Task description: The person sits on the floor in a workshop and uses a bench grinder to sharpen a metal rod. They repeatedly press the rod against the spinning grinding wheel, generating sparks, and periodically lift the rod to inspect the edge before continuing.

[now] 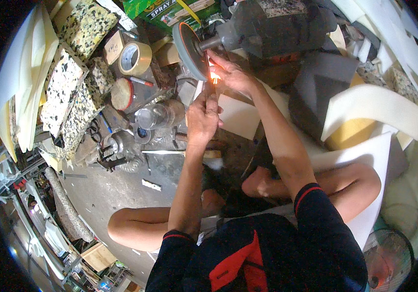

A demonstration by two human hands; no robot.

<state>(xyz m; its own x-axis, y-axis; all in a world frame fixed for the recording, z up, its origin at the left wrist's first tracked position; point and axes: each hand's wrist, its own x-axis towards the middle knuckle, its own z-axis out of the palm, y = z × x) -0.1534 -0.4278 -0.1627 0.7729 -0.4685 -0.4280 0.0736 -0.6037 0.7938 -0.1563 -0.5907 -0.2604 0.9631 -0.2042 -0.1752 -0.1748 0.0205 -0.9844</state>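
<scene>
A grey grinding wheel (185, 53) sits on the shaft of a dark bench grinder motor (277, 31). Orange sparks (215, 77) fly at the wheel's near right side. My left hand (203, 118) is closed around the lower end of a thin metal strip (209, 88), which points up toward the wheel. Whether it is a knife blade cannot be made out. My right hand (234, 75) is at the upper part of the strip, its fingers closed beside the wheel and the sparks. The strip's upper end is partly hidden by fingers and glare.
To the left are a tape roll (135, 58), a red marker (142, 81), a clear jar (153, 116), scissors (93, 130) and speckled foam blocks (63, 87). White foam sheets (374, 109) lie right. A fan (388, 258) stands lower right. A green box (170, 14) is behind the wheel.
</scene>
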